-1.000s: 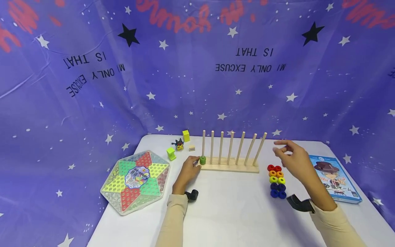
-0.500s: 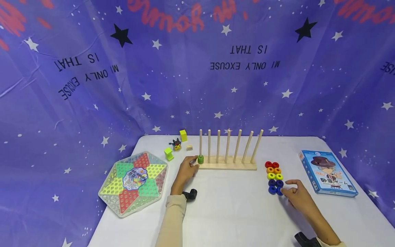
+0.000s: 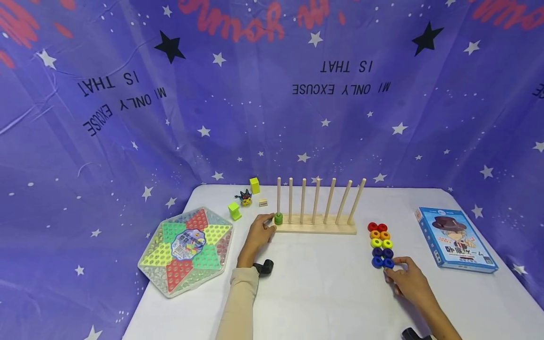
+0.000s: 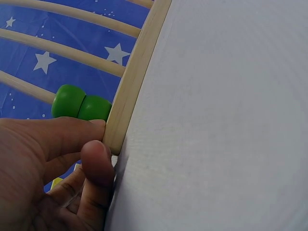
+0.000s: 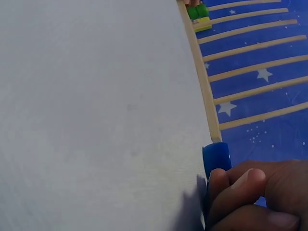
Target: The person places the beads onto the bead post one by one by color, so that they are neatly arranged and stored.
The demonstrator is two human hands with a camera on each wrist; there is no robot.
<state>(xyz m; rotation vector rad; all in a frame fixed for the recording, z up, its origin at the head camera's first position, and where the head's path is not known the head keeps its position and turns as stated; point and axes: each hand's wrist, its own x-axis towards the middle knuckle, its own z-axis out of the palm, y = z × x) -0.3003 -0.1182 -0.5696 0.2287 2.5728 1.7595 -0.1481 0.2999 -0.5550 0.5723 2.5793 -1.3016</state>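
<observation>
A wooden peg rack [image 3: 316, 228] with several upright rods stands at the table's middle back. Two green beads [image 4: 79, 102] are stacked on its leftmost rod. My left hand [image 3: 259, 237] holds the left end of the rack's base, its fingertips beside the lower green bead. To the right of the rack, pairs of red, orange, yellow, dark blue and blue beads [image 3: 377, 262] lie in two columns. My right hand [image 3: 412, 284] pinches the nearest right blue bead [image 5: 216, 156] between thumb and index finger, at table level. Its far side is partly hidden by the fingers in the right wrist view.
A hexagonal Chinese checkers board [image 3: 187, 252] lies at the left. Behind it are a green block [image 3: 234, 211], a yellow block [image 3: 254, 185], a small figurine [image 3: 245, 198] and a little wooden piece [image 3: 263, 202]. A blue game box [image 3: 456, 240] lies at the right.
My right hand has come down from above the bead columns, back toward the near end, and its fingers have closed on a blue bead. The left hand stays on the rack's end.
</observation>
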